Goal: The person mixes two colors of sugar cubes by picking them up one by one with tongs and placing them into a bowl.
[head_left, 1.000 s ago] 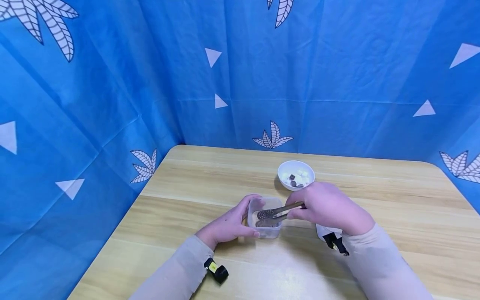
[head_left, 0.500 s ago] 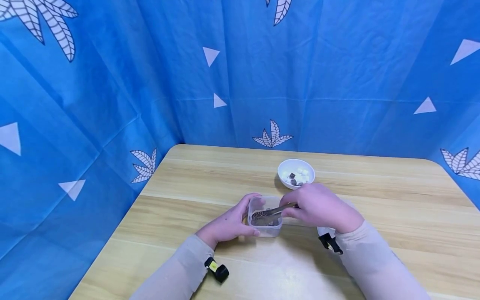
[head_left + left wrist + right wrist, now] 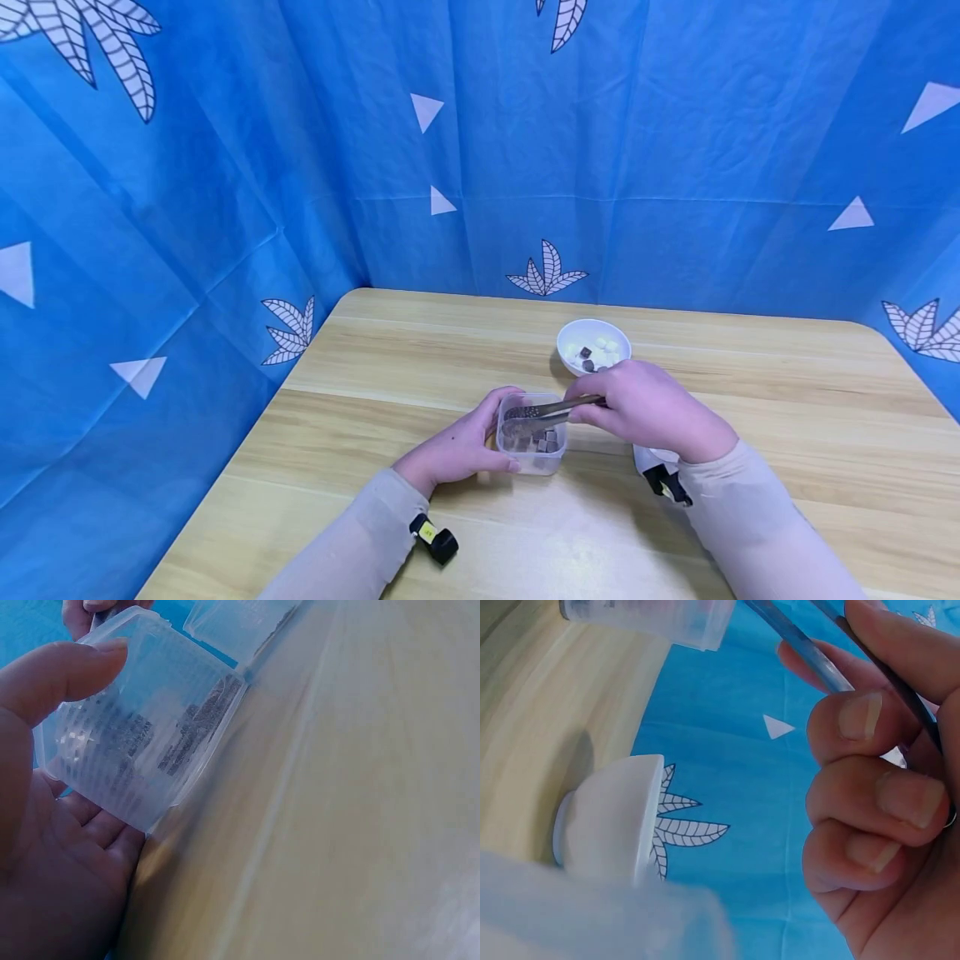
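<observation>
The tabletop (image 3: pixel 750 400) carries everything. Since a second ago the right hand (image 3: pixel 645 408) has lifted the tongs (image 3: pixel 547 410) a little; their tips now sit at the far rim of the clear container (image 3: pixel 531 437), over dark cubes (image 3: pixel 546 442) inside it, so a piece has probably just been dropped, though the tips look blurred. The left hand (image 3: pixel 457 446) curls round the container from 9 o'clock. The right hand pinches the tongs from 3 o'clock. The white bowl (image 3: pixel 593 346) stands at 1 o'clock.
</observation>
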